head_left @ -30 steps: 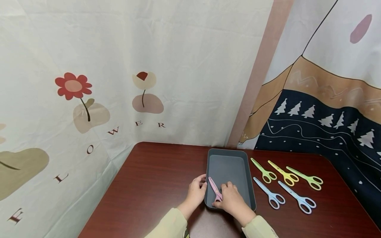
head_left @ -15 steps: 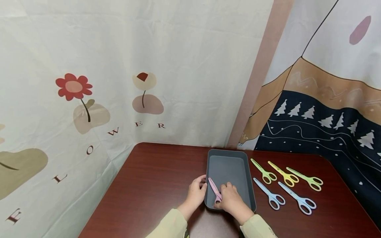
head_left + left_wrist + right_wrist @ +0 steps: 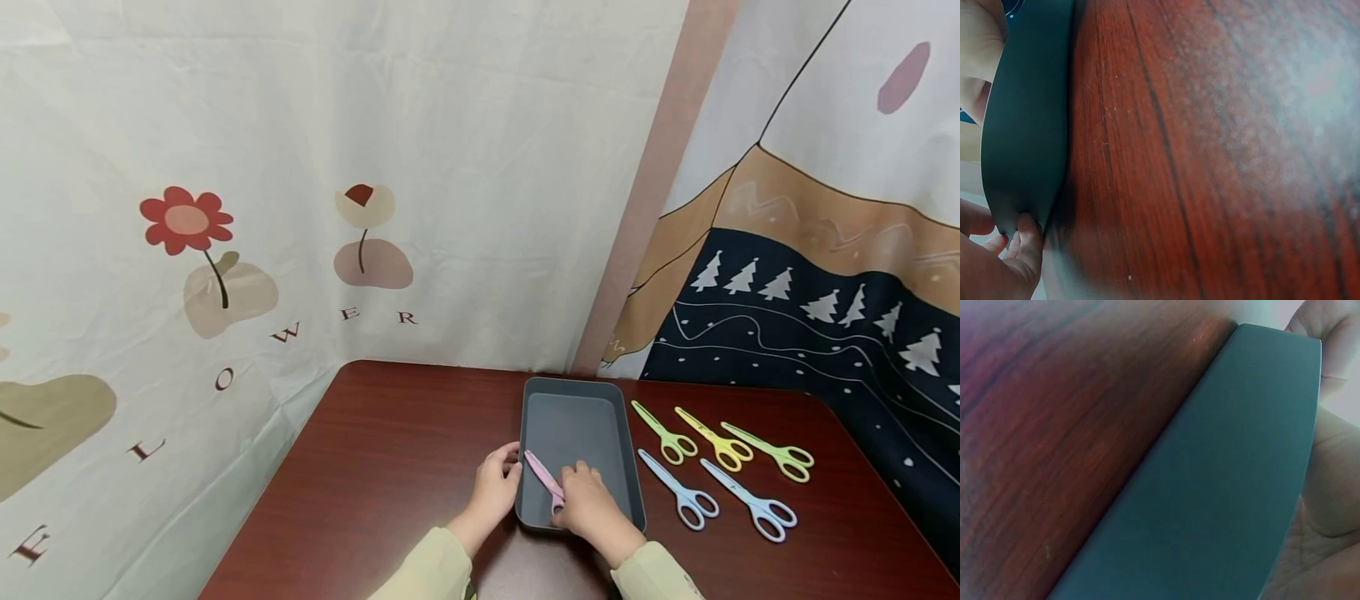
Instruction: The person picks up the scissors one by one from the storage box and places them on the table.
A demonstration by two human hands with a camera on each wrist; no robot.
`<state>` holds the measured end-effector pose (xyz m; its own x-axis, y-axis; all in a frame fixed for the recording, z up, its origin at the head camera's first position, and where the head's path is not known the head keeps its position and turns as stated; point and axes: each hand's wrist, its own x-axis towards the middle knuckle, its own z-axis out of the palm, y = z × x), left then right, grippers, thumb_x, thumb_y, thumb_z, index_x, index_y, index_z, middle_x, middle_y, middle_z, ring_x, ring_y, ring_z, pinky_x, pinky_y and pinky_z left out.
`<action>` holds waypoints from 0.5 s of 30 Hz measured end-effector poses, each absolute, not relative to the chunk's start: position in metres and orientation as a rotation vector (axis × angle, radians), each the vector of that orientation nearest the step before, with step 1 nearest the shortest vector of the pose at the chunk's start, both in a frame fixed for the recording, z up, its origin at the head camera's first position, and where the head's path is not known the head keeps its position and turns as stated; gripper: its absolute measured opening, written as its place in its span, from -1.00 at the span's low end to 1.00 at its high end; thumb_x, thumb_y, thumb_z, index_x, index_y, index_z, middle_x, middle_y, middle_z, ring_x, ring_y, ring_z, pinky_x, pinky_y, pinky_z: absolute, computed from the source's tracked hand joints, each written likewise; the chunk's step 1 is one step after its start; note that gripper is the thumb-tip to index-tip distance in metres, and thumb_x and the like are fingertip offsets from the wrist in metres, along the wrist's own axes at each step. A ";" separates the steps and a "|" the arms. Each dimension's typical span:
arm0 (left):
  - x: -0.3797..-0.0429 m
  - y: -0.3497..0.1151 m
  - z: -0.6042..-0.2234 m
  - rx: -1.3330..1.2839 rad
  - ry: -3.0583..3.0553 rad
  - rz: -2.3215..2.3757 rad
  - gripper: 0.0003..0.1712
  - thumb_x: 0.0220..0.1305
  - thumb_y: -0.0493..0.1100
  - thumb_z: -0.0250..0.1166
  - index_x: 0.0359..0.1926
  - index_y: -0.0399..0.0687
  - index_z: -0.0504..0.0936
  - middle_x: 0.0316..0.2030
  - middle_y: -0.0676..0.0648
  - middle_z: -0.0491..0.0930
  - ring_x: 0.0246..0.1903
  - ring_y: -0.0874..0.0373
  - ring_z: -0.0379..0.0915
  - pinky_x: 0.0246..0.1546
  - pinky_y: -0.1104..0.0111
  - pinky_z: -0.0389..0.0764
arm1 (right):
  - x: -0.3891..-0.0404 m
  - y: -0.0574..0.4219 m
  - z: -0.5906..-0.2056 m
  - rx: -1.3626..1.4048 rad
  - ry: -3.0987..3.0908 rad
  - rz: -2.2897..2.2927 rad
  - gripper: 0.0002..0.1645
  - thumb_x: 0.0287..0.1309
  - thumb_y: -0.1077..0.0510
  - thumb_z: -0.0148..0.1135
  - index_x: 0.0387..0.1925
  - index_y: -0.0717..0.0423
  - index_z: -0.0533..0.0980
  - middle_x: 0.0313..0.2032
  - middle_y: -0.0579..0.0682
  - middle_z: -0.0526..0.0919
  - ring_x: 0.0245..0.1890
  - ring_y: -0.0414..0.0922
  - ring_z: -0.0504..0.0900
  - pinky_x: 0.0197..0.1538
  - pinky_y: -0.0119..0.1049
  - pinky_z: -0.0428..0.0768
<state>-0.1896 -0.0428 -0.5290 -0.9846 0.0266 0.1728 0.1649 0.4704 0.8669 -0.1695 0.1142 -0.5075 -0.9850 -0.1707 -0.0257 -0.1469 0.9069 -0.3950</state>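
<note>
Pink scissors point(image 3: 543, 473) lie slanted inside the left part of a dark grey rectangular tray point(image 3: 573, 387), blades pointing up and left. My right hand point(image 3: 590, 504) holds them at the handles, which its fingers partly cover. My left hand point(image 3: 491, 487) is at the tray's left wall. In the left wrist view, fingers of the left hand point(image 3: 1000, 259) lie on both sides of the tray's rim, gripping it. The right wrist view shows the tray's outer wall point(image 3: 1204, 475) with part of the right hand point(image 3: 1335, 487) beyond it; the scissors are hidden there.
Right of the tray on the dark red wooden table point(image 3: 405, 433) lie green scissors point(image 3: 666, 432), yellow scissors point(image 3: 714, 438), light green scissors point(image 3: 768, 450) and two blue scissors, one nearer point(image 3: 678, 490) and one farther right point(image 3: 750, 500). A printed curtain point(image 3: 465, 167) hangs behind.
The handle end of the pink scissors has shifted slightly right with my right hand, so they slant more. My left hand stays at the tray's left wall.
</note>
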 end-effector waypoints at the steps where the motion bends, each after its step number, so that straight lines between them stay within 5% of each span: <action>1: -0.190 -0.043 -0.529 -0.171 -2.576 -1.542 -0.64 0.21 -0.40 0.19 0.06 -0.31 0.54 -0.15 -0.21 0.60 -0.24 -0.01 0.61 -0.27 0.39 0.59 | -0.170 0.115 -0.507 -0.249 3.006 -0.615 -0.40 -0.55 0.10 0.63 -0.40 0.20 0.47 -0.36 0.10 0.40 -0.33 0.04 0.39 -0.31 -0.05 0.48; 15: -0.191 -0.044 -0.532 -0.167 -2.576 -1.556 -0.63 0.22 -0.40 0.18 0.08 -0.31 0.53 -0.14 -0.22 0.60 -0.21 -0.03 0.60 -0.24 0.36 0.59 | -0.171 0.120 -0.506 -0.243 2.991 -0.636 -0.48 -0.57 0.17 0.60 -0.46 0.16 0.48 -0.43 0.03 0.37 -0.36 -0.02 0.35 -0.37 -0.13 0.44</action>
<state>-0.1905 -0.0443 -0.5319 -0.9858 0.0287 0.1655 0.1598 0.4628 0.8719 -0.1711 0.1204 -0.5060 -0.9846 -0.1700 -0.0398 -0.1391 0.9016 -0.4095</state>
